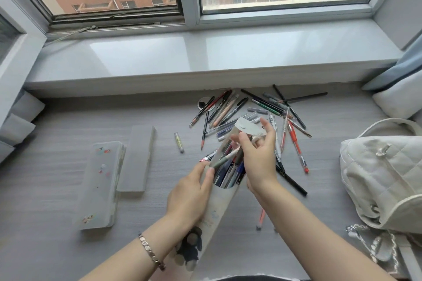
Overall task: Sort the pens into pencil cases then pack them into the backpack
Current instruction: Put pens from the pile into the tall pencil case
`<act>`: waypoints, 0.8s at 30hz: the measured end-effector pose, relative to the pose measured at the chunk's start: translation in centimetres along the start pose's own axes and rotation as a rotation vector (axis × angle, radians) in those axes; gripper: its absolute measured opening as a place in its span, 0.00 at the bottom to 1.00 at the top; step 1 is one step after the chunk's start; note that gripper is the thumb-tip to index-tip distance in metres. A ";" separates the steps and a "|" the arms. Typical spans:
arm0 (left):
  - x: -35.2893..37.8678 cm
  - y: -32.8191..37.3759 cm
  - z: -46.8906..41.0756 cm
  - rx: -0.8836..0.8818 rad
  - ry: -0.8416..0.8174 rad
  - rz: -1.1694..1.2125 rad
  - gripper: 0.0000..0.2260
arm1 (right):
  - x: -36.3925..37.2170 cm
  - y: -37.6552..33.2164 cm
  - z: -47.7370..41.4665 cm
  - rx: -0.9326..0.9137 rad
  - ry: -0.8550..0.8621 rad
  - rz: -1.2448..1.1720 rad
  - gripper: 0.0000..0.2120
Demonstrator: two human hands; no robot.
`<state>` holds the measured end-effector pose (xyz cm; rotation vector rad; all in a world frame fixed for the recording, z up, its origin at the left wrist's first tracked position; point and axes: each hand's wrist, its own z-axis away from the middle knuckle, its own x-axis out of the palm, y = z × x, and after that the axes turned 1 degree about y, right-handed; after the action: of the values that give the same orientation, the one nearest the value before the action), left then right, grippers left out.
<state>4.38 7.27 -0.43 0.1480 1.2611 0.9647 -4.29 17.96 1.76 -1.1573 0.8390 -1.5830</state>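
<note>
White pencil case [219, 209] | left grip [189, 191] clasps its rim | right grip [258, 157] pinches pens [228, 172] inside its mouth

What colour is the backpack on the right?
The backpack is off-white with diamond quilting, clearest in the head view.

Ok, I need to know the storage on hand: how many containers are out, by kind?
Hard pencil cases: 2, the stickered clear case and the frosted case
Soft pouch, held by the left hand: 1
Backpack: 1
Total: 4
</note>
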 end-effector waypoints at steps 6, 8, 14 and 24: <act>0.4 0.2 -0.1 0.005 0.005 0.076 0.16 | -1.7 1.9 -0.6 -0.445 -0.057 0.697 0.15; 0.4 0.3 0.0 0.007 0.000 0.116 0.14 | -2.1 1.9 -1.0 -0.615 -0.108 0.854 0.17; 0.7 0.9 -0.2 0.011 -0.034 0.114 0.13 | -3.6 1.8 -1.7 -0.564 -0.433 1.300 0.21; 0.4 0.3 -0.9 -0.042 -0.030 0.000 0.16 | -9.0 2.4 -7.7 -0.156 -0.034 1.412 0.10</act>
<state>3.51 7.37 -0.88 0.1294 1.2129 0.9848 -10.19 25.75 -5.35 -0.3960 1.3239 -0.3211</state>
